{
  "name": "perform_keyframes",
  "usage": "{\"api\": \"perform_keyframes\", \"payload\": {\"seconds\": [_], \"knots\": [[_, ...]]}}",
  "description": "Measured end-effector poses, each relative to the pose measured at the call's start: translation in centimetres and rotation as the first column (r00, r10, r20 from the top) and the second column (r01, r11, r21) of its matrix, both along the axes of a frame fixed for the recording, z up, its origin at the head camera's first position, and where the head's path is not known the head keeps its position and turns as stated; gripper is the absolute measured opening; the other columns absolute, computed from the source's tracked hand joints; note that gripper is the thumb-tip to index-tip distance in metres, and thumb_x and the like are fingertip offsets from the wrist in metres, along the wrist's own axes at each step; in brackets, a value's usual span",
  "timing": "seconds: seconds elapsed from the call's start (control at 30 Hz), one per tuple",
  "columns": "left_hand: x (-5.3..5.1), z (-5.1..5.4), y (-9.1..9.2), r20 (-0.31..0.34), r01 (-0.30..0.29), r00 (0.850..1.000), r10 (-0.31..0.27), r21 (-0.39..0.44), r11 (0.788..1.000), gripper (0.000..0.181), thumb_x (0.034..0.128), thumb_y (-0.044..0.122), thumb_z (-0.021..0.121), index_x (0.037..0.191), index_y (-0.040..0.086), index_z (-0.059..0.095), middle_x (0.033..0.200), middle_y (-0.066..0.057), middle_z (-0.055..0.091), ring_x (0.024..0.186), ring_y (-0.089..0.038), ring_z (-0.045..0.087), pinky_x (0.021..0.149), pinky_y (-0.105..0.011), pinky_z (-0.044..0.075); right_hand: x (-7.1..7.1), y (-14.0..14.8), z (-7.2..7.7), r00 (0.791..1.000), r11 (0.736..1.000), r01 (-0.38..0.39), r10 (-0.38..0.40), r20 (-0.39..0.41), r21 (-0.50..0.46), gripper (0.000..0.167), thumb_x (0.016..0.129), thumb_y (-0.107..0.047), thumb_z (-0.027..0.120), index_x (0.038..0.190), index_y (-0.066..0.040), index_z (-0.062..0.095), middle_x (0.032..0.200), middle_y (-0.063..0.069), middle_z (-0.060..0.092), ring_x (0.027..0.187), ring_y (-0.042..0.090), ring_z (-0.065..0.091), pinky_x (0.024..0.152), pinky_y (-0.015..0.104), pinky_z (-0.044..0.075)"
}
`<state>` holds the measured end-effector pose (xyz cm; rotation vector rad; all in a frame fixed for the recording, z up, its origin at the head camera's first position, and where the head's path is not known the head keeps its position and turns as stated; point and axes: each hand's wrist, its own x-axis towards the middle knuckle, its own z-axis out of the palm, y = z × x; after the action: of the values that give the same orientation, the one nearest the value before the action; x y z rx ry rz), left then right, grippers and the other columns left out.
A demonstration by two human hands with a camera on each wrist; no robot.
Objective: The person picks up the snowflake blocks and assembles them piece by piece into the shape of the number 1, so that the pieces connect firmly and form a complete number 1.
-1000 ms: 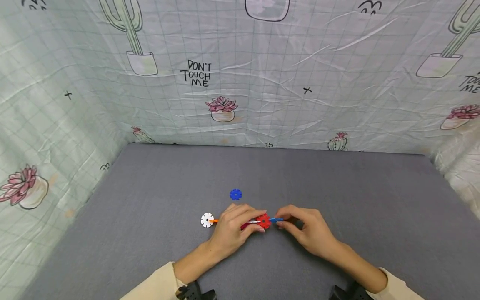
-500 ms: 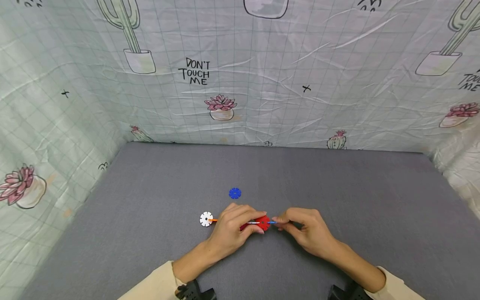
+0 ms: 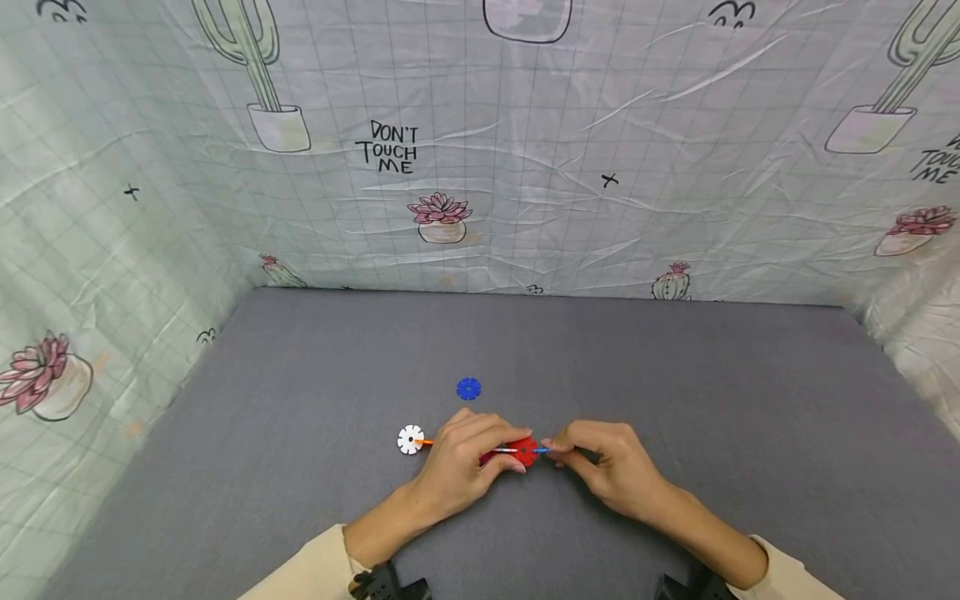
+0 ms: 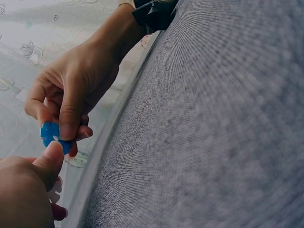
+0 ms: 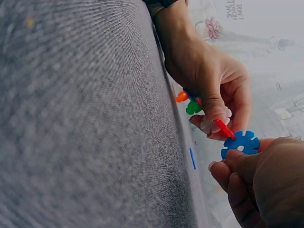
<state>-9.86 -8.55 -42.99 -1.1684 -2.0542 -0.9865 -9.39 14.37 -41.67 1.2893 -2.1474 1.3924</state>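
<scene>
My left hand (image 3: 459,457) grips a chain of notched plastic discs, the thumb and fingers pinching it near its right end. A white disc (image 3: 410,439) and an orange disc (image 3: 427,442) stick out on the left; a red disc (image 3: 527,452) shows at the right. In the right wrist view a green disc (image 5: 193,107) also belongs to the chain. Between thumb and fingers, my right hand (image 3: 618,467) pinches a light blue disc (image 5: 245,140), its edge meeting the red disc (image 5: 223,128). Fingers hide how deep the slots sit. The left palm covers the chain's middle.
A loose dark blue disc (image 3: 468,388) lies flat on the grey table (image 3: 675,367), just beyond the left hand. Patterned cloth (image 3: 525,167) hangs behind the table and along its sides.
The right hand has shifted slightly left and turned the light blue disc, now seen nearly edge-on against the red disc. The left hand keeps its hold on the chain.
</scene>
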Motion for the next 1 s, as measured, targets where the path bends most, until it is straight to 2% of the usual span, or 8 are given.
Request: {"api": "perform_keyframes", "payload": {"seconds": [0.33, 0.47, 0.63, 0.8, 1.0], "knots": [[0.04, -0.04, 0.10, -0.002, -0.011, 1.000, 0.011, -0.006, 1.000, 0.038, 0.0664, 0.022, 0.083, 0.101, 0.009, 0.073, 0.090, 0.004, 0.069, 0.082, -0.007, 0.063, 0.068, -0.023, 0.043, 0.22, -0.19, -0.06, 0.999, 1.000, 0.020, -0.020, 0.032, -0.002, 0.028, 0.072, 0.017, 0.072, 0.084, -0.008, 0.067, 0.081, 0.005, 0.068, 0.067, 0.013, 0.065, 0.064, 0.019, 0.052], [0.01, 0.03, 0.10, 0.000, -0.024, 1.000, 0.024, -0.003, 1.000, 0.038, 0.0668, 0.022, 0.084, 0.101, 0.009, 0.073, 0.091, 0.004, 0.069, 0.082, -0.007, 0.063, 0.068, -0.023, 0.043, 0.09, -0.20, -0.07, 0.999, 1.000, 0.030, -0.030, 0.017, -0.009, 0.029, 0.071, 0.018, 0.073, 0.086, -0.007, 0.068, 0.082, 0.004, 0.068, 0.068, 0.014, 0.066, 0.065, 0.019, 0.052], [0.05, 0.05, 0.20, 0.002, -0.080, 0.997, 0.080, -0.011, 0.997, 0.038, 0.0697, 0.026, 0.084, 0.102, 0.010, 0.072, 0.091, 0.005, 0.068, 0.084, -0.009, 0.062, 0.074, -0.027, 0.043, -0.05, -0.21, 0.10, 0.999, 0.999, 0.042, -0.042, 0.025, -0.013, 0.033, 0.071, 0.018, 0.073, 0.095, -0.004, 0.071, 0.085, 0.006, 0.070, 0.071, 0.014, 0.067, 0.067, 0.020, 0.052], [0.04, 0.02, 0.21, -0.016, -0.152, 0.988, 0.151, -0.029, 0.988, 0.038, 0.0717, 0.032, 0.084, 0.101, 0.012, 0.072, 0.092, 0.006, 0.067, 0.085, -0.009, 0.061, 0.077, -0.029, 0.041, -0.02, -0.19, 0.25, 0.990, 0.995, 0.095, -0.098, 0.099, 0.031, 0.031, 0.077, 0.009, 0.073, 0.104, -0.007, 0.072, 0.093, 0.002, 0.072, 0.079, 0.013, 0.069, 0.068, 0.021, 0.053], [-0.01, 0.10, 0.28, -0.049, -0.165, 0.985, 0.163, -0.034, 0.986, 0.040, 0.0698, 0.032, 0.085, 0.101, 0.013, 0.071, 0.092, 0.005, 0.067, 0.085, -0.008, 0.061, 0.078, -0.031, 0.040, 0.04, -0.06, 0.40, 0.981, 0.990, 0.125, -0.133, 0.144, 0.065, 0.032, 0.080, 0.001, 0.074, 0.111, -0.006, 0.070, 0.103, 0.005, 0.071, 0.082, 0.013, 0.069, 0.066, 0.023, 0.054]]}}
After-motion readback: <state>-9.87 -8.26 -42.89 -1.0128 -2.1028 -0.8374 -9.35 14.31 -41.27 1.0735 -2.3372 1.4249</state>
